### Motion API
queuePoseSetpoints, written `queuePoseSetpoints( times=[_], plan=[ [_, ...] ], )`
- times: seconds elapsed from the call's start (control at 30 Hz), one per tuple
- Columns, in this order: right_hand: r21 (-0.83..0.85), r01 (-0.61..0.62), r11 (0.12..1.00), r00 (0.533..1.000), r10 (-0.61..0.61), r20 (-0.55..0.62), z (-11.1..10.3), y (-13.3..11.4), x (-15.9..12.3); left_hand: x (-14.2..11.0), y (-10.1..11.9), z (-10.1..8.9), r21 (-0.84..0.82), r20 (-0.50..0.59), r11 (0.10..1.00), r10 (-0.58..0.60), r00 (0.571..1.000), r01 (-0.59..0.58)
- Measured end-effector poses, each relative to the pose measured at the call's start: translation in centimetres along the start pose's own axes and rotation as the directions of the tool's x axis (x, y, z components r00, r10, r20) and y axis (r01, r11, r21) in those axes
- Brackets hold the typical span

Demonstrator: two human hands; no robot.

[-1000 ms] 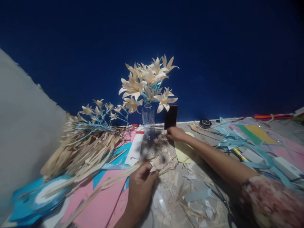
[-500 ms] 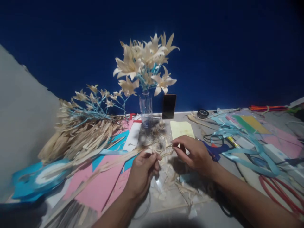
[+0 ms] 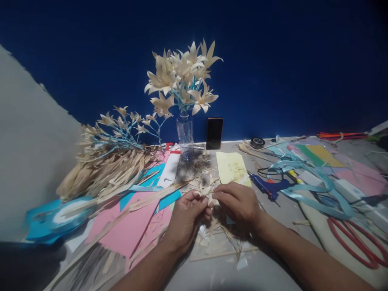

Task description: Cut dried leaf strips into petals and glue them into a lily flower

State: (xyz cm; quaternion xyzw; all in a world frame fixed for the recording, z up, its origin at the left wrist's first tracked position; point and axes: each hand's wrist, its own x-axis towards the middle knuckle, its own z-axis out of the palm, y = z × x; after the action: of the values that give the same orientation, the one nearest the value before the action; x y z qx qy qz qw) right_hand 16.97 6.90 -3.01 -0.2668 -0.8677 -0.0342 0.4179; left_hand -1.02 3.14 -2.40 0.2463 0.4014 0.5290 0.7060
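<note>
Both hands meet over the middle of the table. The fingers of my left hand [image 3: 190, 212] are pinched on a small pale dried-husk piece [image 3: 205, 190], which looks like thin petals or strips. On its right side, my right hand [image 3: 238, 202] has thumb and fingers closed at the same piece, though its fingertips partly hide the grip. Husk scraps [image 3: 212, 238] lie scattered under and in front of the hands. Just beyond my right hand is a yellow paper [image 3: 232, 166], and to its right a blue glue gun [image 3: 269, 186].
A clear vase [image 3: 185, 137] holds husk flowers [image 3: 178, 76] at the back, beside a standing phone [image 3: 214, 133]. Dried husks [image 3: 106, 169] and pink sheets [image 3: 127, 222] cover the left. Blue ribbon [image 3: 327, 194], red-handled scissors [image 3: 354, 242] and a black tape roll [image 3: 257, 142] lie right.
My right hand has moved left and closed in beside my left hand at the husk piece. The view has shifted slightly, and more of the glue gun shows.
</note>
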Motion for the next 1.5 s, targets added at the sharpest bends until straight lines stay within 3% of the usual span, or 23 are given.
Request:
queuePoseSetpoints(
  times=[0.23, 0.4, 0.6, 0.77, 0.9, 1.23, 1.37, 1.5],
  plan=[
    [0.171, -0.177, 0.969, 0.979, 0.192, -0.073, 0.2, -0.8, 0.2, 0.4, -0.1, -0.2, 0.026, -0.061, 0.994, 0.107, 0.992, -0.106],
    [0.049, -0.076, 0.996, 0.997, 0.076, 0.005, 0.3, -2.0, 0.0, 0.3, 0.0, 0.1, 0.130, -0.122, 0.982, 0.156, 0.980, -0.140],
    [-0.116, -0.062, 0.991, 0.998, 0.062, 0.000, 0.6, -2.1, 0.0, 0.2, 0.1, -0.1, 0.252, -0.160, 0.949, 0.233, 0.959, -0.189],
    [-0.147, -0.067, 0.987, 0.997, 0.071, 0.016, 0.2, -1.9, 0.3, 0.3, -0.3, -0.4, 0.227, -0.096, 0.963, 0.172, 0.980, -0.147],
    [-0.211, -0.044, 0.976, 0.999, 0.038, -0.029, -0.1, -1.7, 0.3, 0.4, -0.7, -0.1, 0.104, -0.071, 0.989, 0.109, 0.992, -0.101],
    [-0.282, -0.003, 0.960, 0.997, -0.018, -0.070, 0.4, -2.6, 0.6, 0.3, -0.9, 0.5, -0.042, -0.054, 0.999, 0.009, 0.999, -0.012],
    [-0.303, 0.011, 0.953, 0.997, -0.034, -0.070, 0.1, -2.8, 1.3, 0.0, -0.2, 1.1, -0.076, -0.098, 0.997, -0.009, 0.995, 0.002],
    [-0.341, 0.053, 0.938, 0.999, -0.048, 0.024, -0.4, -2.5, 1.6, -0.4, 0.7, 2.3, -0.129, -0.143, 0.991, -0.049, 0.988, 0.030]
  ],
)
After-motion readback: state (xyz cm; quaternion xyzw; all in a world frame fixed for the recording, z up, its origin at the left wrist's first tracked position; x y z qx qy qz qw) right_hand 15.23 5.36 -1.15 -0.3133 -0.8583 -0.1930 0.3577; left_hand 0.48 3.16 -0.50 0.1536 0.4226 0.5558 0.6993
